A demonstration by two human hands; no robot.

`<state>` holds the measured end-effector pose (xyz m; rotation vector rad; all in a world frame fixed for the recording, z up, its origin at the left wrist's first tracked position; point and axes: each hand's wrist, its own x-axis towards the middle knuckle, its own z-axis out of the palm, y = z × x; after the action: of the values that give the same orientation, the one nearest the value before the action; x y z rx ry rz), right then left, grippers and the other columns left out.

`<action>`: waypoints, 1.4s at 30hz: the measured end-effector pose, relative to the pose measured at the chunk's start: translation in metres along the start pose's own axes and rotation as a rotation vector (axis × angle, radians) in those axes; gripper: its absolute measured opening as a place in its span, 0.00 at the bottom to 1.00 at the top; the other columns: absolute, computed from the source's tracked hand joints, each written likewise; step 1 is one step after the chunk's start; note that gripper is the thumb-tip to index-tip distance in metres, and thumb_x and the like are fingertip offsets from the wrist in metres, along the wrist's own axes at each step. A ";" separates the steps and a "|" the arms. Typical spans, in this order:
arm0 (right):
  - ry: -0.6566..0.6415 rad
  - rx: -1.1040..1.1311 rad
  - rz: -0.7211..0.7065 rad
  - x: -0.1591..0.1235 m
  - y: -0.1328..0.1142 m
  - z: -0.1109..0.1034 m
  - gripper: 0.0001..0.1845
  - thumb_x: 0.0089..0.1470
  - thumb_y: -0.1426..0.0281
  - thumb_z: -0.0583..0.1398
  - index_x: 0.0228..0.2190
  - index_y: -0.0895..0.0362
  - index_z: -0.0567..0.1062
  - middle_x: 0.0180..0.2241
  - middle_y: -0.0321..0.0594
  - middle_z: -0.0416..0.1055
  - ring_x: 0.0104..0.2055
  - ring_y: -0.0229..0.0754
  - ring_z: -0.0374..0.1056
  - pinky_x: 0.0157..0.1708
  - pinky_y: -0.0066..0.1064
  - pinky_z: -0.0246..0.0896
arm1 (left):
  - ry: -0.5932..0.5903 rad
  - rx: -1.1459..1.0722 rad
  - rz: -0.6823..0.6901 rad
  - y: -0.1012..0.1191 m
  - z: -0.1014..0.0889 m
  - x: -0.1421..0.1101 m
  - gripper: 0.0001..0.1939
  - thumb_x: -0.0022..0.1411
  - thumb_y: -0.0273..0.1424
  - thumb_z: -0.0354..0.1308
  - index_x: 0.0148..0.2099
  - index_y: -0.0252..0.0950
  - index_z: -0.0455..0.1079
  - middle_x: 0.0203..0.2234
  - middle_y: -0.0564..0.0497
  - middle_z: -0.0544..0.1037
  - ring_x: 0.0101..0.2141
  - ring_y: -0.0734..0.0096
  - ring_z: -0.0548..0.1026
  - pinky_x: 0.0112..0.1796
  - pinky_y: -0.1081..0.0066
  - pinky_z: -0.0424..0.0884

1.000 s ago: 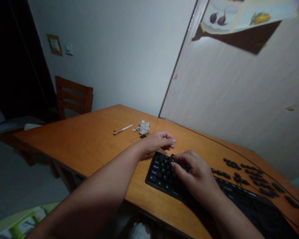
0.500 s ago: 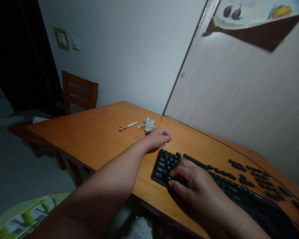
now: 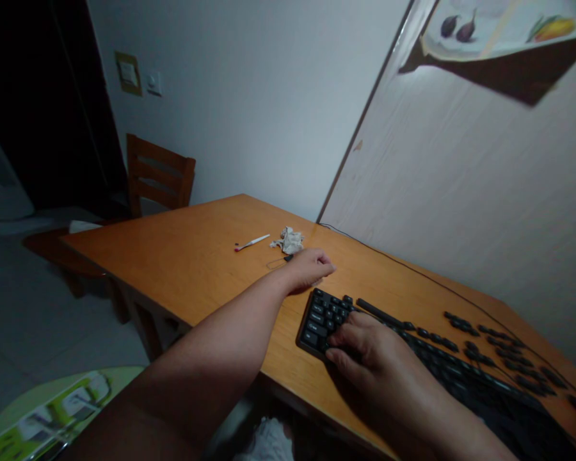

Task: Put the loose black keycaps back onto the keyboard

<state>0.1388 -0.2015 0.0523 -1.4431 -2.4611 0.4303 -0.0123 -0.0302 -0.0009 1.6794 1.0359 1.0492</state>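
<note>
Spanning much of the view: wooden table (image 3: pixel 187 256), with the black keyboard (image 3: pixel 312 320) lying slantwise near its front edge. Good handling here, as I judge it: board flat and steady, fingertips working straight over one key at a time, light pressure, neighbouring keys undisturbed; a free palm on the frame would check any slide. Right hand (image 3: pixel 393 371) over the keyboard, thumb and forefinger bent close together at the keys near its front edge; any key between them is hidden, cannot tell. Left hand (image 3: pixel 307 267) on the table beyond the keyboard's near corner, apart from it, fingers loosely curled; cannot tell if they hold anything. So keyboard directly under the right fingertips, nearer the body than the left. Loose black keys (image 3: pixel 461 323) in rows behind the keyboard, well apart from both sets of fingers. Crumpled tissue (image 3: pixel 290 241) just beyond the left hand, slim white tool (image 3: pixel 259 241) beside it.
</note>
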 end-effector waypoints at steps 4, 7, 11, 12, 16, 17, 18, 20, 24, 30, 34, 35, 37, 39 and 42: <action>0.020 -0.024 0.018 -0.001 -0.004 0.000 0.04 0.57 0.73 0.60 0.32 0.54 0.76 0.35 0.38 0.70 0.37 0.41 0.68 0.38 0.32 0.61 | -0.009 -0.016 -0.005 0.001 0.000 0.000 0.10 0.54 0.34 0.61 0.35 0.33 0.72 0.24 0.53 0.72 0.23 0.77 0.67 0.23 0.78 0.58; 0.035 -0.017 0.019 -0.001 -0.003 0.000 0.06 0.56 0.73 0.61 0.37 0.52 0.76 0.37 0.37 0.71 0.38 0.41 0.68 0.38 0.32 0.61 | -0.028 -0.060 -0.023 0.000 0.001 0.000 0.09 0.54 0.34 0.62 0.35 0.33 0.71 0.22 0.55 0.71 0.22 0.78 0.66 0.22 0.78 0.59; 0.034 -0.011 -0.021 -0.001 0.001 0.003 0.08 0.58 0.72 0.60 0.39 0.50 0.78 0.37 0.36 0.71 0.38 0.40 0.68 0.38 0.31 0.61 | -0.039 -0.087 -0.029 -0.002 0.002 0.001 0.09 0.55 0.34 0.61 0.35 0.33 0.71 0.22 0.55 0.70 0.21 0.79 0.65 0.21 0.78 0.59; 0.034 -0.012 -0.034 -0.002 0.002 0.003 0.09 0.58 0.72 0.60 0.39 0.49 0.78 0.37 0.36 0.71 0.38 0.40 0.68 0.38 0.31 0.61 | -0.040 -0.091 -0.026 -0.002 0.002 0.001 0.09 0.55 0.33 0.61 0.35 0.33 0.71 0.22 0.55 0.70 0.21 0.79 0.65 0.21 0.78 0.59; 0.049 -0.053 -0.089 -0.006 0.005 0.007 0.10 0.60 0.71 0.59 0.40 0.48 0.80 0.35 0.37 0.71 0.37 0.40 0.68 0.35 0.30 0.60 | -0.038 -0.083 -0.011 -0.003 0.001 0.001 0.09 0.54 0.33 0.62 0.35 0.33 0.71 0.22 0.55 0.71 0.21 0.78 0.66 0.22 0.78 0.59; 0.060 -0.078 -0.099 -0.007 0.006 0.009 0.10 0.61 0.71 0.59 0.40 0.48 0.80 0.34 0.37 0.71 0.37 0.40 0.68 0.35 0.30 0.59 | -0.037 -0.078 -0.007 -0.003 0.001 0.001 0.09 0.54 0.33 0.61 0.35 0.33 0.71 0.22 0.55 0.71 0.21 0.78 0.66 0.22 0.78 0.58; 0.073 -0.107 -0.106 -0.008 0.006 0.010 0.11 0.62 0.70 0.58 0.40 0.48 0.80 0.33 0.37 0.71 0.36 0.40 0.67 0.34 0.30 0.58 | -0.036 -0.074 -0.002 -0.003 0.001 0.000 0.08 0.54 0.33 0.61 0.34 0.33 0.71 0.21 0.55 0.70 0.21 0.78 0.66 0.22 0.78 0.58; 0.096 -0.172 -0.111 -0.011 0.005 0.014 0.12 0.63 0.70 0.56 0.40 0.48 0.79 0.30 0.36 0.71 0.33 0.40 0.66 0.31 0.30 0.55 | -0.034 -0.059 0.011 -0.003 0.001 0.000 0.08 0.55 0.33 0.61 0.34 0.33 0.70 0.20 0.55 0.70 0.21 0.78 0.66 0.22 0.77 0.57; 0.120 -0.288 -0.144 -0.017 0.004 0.021 0.13 0.63 0.71 0.54 0.42 0.51 0.79 0.27 0.37 0.71 0.27 0.38 0.64 0.26 0.31 0.48 | -0.027 0.020 0.039 -0.004 0.000 0.001 0.09 0.55 0.35 0.60 0.33 0.33 0.71 0.19 0.56 0.70 0.20 0.77 0.66 0.22 0.77 0.57; 0.090 -0.343 -0.224 -0.030 0.013 0.029 0.24 0.63 0.73 0.51 0.59 0.57 0.69 0.27 0.39 0.74 0.25 0.39 0.68 0.26 0.30 0.53 | -0.035 0.147 0.063 -0.006 0.000 0.003 0.11 0.56 0.36 0.58 0.34 0.33 0.72 0.20 0.54 0.73 0.22 0.74 0.69 0.23 0.76 0.60; 0.071 -0.290 -0.205 -0.034 0.017 0.030 0.25 0.64 0.73 0.50 0.61 0.57 0.67 0.29 0.40 0.76 0.27 0.39 0.70 0.28 0.29 0.58 | -0.037 0.182 0.062 -0.007 0.000 0.003 0.11 0.56 0.37 0.58 0.34 0.33 0.72 0.19 0.54 0.73 0.22 0.74 0.70 0.24 0.75 0.61; 0.062 -0.281 -0.198 -0.034 0.017 0.030 0.26 0.64 0.73 0.50 0.62 0.57 0.66 0.29 0.40 0.76 0.27 0.40 0.70 0.28 0.29 0.59 | -0.035 0.193 0.065 -0.007 -0.001 0.003 0.11 0.56 0.38 0.58 0.34 0.33 0.73 0.20 0.54 0.74 0.23 0.74 0.70 0.24 0.75 0.61; 0.043 -0.277 -0.187 -0.034 0.016 0.028 0.26 0.63 0.74 0.51 0.62 0.57 0.66 0.29 0.40 0.77 0.27 0.40 0.71 0.28 0.29 0.60 | -0.032 0.217 0.074 -0.007 -0.002 0.002 0.12 0.56 0.38 0.58 0.34 0.33 0.73 0.20 0.53 0.74 0.23 0.73 0.70 0.24 0.75 0.61; 0.026 -0.281 -0.178 -0.033 0.014 0.027 0.27 0.62 0.74 0.51 0.61 0.57 0.67 0.30 0.40 0.78 0.27 0.39 0.71 0.28 0.29 0.60 | -0.031 0.239 0.081 -0.008 -0.002 0.002 0.12 0.56 0.38 0.58 0.33 0.34 0.73 0.21 0.53 0.75 0.24 0.73 0.71 0.24 0.75 0.61; 0.025 -0.290 -0.166 -0.033 0.012 0.025 0.27 0.62 0.74 0.51 0.61 0.57 0.68 0.31 0.42 0.79 0.27 0.40 0.72 0.28 0.29 0.62 | -0.028 0.261 0.085 -0.008 -0.002 0.002 0.12 0.56 0.39 0.58 0.33 0.34 0.73 0.22 0.52 0.76 0.25 0.72 0.71 0.24 0.75 0.60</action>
<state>0.1547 -0.2276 0.0219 -1.3170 -2.6807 0.0211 -0.0154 -0.0254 -0.0077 1.9576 1.1298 0.9732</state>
